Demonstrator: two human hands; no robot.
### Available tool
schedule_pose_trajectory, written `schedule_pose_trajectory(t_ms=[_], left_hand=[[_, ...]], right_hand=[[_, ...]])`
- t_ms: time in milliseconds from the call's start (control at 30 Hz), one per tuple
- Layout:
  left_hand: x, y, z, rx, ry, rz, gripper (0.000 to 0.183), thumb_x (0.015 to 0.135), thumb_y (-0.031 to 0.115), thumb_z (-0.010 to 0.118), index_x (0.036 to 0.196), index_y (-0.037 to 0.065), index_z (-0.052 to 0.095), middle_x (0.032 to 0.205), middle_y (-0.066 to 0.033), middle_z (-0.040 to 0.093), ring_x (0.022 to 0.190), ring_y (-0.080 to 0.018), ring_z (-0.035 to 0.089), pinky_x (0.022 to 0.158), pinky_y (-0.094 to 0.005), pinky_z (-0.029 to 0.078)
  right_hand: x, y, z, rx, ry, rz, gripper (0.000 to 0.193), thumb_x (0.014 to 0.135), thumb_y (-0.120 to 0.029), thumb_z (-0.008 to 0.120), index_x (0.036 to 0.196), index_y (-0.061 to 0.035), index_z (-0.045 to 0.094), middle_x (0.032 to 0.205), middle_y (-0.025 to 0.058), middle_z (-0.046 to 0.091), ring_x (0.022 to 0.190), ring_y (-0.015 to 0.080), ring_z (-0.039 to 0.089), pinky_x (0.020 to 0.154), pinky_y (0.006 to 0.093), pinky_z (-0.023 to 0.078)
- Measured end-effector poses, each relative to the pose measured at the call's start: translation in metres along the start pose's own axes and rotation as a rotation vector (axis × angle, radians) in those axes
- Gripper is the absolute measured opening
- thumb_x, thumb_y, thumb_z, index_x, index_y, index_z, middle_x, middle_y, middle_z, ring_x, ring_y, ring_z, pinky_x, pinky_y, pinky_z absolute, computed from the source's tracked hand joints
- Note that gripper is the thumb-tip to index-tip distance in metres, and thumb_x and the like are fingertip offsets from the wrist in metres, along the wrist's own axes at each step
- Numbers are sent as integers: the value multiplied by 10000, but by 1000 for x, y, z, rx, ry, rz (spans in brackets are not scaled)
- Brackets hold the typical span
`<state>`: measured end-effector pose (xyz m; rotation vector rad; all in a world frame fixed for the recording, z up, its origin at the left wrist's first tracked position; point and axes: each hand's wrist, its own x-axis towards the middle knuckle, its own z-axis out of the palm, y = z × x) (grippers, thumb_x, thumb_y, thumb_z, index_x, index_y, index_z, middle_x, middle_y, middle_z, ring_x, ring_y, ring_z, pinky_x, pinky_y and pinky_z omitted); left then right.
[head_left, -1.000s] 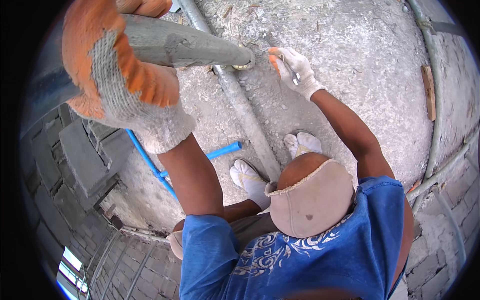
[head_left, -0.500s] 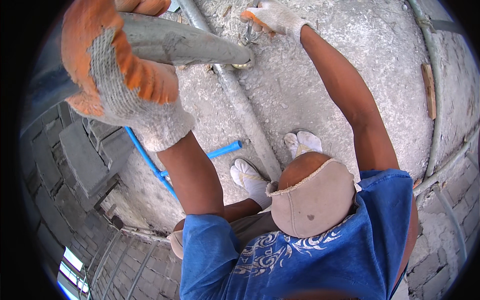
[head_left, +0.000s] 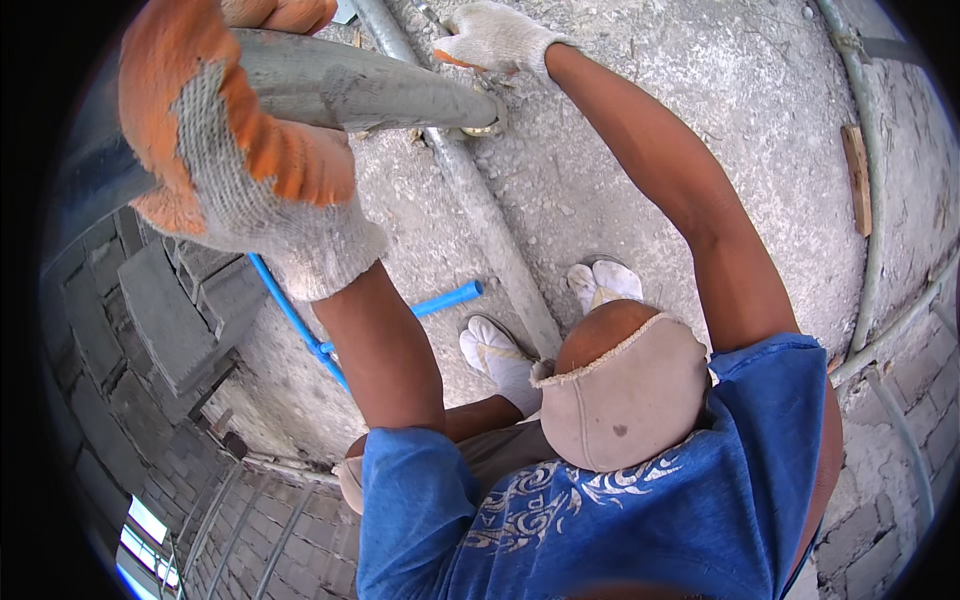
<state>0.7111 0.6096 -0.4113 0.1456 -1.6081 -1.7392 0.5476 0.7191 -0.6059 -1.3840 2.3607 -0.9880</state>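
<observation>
Orange-and-white knit glove on the left hand (head_left: 215, 160), fingers wrapped tight round a thick grey cement-crusted tool handle (head_left: 370, 95) whose tip meets a small metal ring fitting (head_left: 484, 124) on the rough grey concrete wall (head_left: 640, 120). Head view only. The left hand has held its grip for the past second. The right hand (head_left: 495, 38), white-gloved, has moved up off the tool tip to the top of the grey vertical pipe (head_left: 480, 215); its fingers are curled, and whether they pinch anything I cannot tell. Judgement: repositioning, striking paused. Blue plastic pipe (head_left: 300, 320) runs below.
</observation>
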Motion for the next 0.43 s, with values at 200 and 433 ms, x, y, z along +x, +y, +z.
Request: schedule_pose_trajectory(t_ms=[200,433], left_hand=[[-9,5,12,-442,-208,-52,665,1012,540,453,1306,-53,523,1126,-275,678,994,-363,723,929,-434,592],[-20,20,65,27,167,61,603,829,251,857,1227,8,475,1050,-81,644,920,-176,648,743,-315,563]], right_hand=[[-123,-9,-5,308,146,-72,172,973,-287,635,965,-124,690,834,108,680,807,306,695,739,435,544],[-186,13,54,20,86,-124,206,906,-155,718,1108,-132,685,984,106,677,940,342,656,792,460,521]])
